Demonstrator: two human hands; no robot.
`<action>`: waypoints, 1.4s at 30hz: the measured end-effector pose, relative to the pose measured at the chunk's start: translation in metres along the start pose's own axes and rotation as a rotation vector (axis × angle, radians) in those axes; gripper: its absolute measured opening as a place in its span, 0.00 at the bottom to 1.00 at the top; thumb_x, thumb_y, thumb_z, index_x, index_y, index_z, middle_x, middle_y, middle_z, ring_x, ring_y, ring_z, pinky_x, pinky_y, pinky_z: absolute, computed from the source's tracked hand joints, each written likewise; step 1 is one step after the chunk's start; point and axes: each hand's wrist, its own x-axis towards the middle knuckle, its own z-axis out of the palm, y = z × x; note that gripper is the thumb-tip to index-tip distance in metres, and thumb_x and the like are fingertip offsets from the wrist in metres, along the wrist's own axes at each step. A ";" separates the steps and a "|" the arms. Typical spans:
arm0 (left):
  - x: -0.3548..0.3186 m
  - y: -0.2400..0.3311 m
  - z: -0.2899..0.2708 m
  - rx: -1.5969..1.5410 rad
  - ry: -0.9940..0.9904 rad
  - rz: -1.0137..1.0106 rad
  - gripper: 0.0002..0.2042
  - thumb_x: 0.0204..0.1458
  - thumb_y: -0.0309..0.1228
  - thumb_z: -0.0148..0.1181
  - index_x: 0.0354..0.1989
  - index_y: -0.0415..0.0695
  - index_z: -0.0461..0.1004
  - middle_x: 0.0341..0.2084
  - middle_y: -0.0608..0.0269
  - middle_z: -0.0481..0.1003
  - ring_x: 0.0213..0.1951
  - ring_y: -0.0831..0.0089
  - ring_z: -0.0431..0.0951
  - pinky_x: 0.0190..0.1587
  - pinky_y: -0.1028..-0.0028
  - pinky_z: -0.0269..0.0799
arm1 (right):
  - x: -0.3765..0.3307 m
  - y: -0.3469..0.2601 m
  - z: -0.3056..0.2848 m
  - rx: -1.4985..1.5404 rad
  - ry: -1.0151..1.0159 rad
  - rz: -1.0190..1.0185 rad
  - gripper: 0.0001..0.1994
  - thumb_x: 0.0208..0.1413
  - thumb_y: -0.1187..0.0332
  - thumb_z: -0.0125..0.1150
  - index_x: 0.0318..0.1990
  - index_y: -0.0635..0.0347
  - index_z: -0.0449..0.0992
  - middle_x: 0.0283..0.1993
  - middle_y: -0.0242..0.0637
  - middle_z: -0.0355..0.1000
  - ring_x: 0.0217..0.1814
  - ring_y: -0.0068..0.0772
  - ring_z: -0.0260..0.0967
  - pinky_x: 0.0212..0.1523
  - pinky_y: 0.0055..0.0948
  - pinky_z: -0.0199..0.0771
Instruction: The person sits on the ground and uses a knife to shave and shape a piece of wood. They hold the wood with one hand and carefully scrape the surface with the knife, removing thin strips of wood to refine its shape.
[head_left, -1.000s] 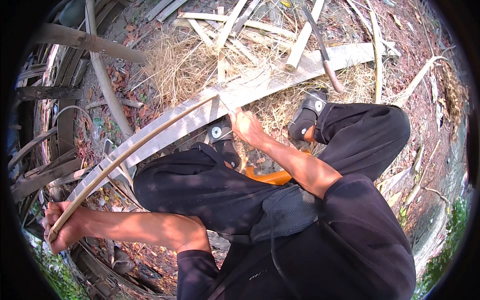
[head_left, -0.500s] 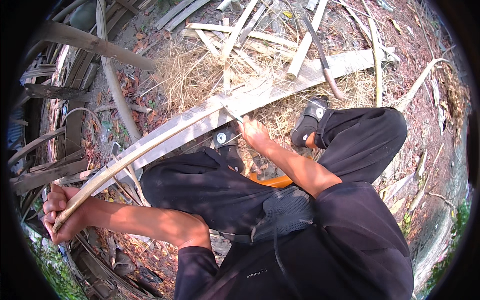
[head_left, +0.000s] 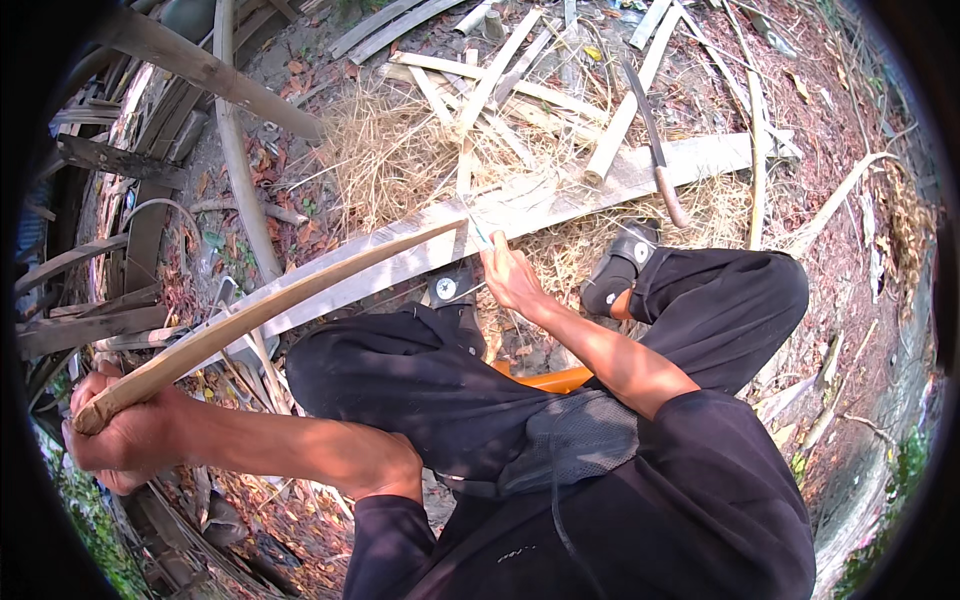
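Lower left of the frame: left hand is clamping the bamboo strip's butt. At centre, right hand is pinching its tip. Shaving seems underway; next likely needs steady drawing along the plank.
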 end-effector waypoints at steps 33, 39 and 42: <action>-0.051 0.044 0.058 0.166 0.096 0.147 0.22 0.37 0.33 0.67 0.29 0.26 0.65 0.32 0.44 0.70 0.29 0.59 0.77 0.32 0.53 0.81 | 0.010 0.030 0.034 -0.132 -0.061 0.296 0.15 0.60 0.59 0.42 0.43 0.63 0.62 0.28 0.57 0.69 0.36 0.60 0.68 0.37 0.50 0.67; -0.044 0.034 0.049 0.152 0.110 0.116 0.25 0.35 0.33 0.67 0.28 0.23 0.60 0.33 0.41 0.69 0.30 0.56 0.77 0.32 0.52 0.81 | 0.008 0.015 0.035 0.065 -0.048 0.189 0.15 0.60 0.59 0.42 0.43 0.64 0.62 0.28 0.58 0.69 0.35 0.62 0.67 0.38 0.52 0.66; -0.050 0.042 0.058 0.154 0.154 0.106 0.26 0.34 0.33 0.68 0.27 0.21 0.59 0.32 0.39 0.69 0.28 0.56 0.76 0.30 0.52 0.81 | 0.013 0.019 0.037 -0.059 -0.085 0.410 0.14 0.60 0.60 0.43 0.42 0.63 0.62 0.30 0.60 0.69 0.40 0.61 0.68 0.42 0.49 0.68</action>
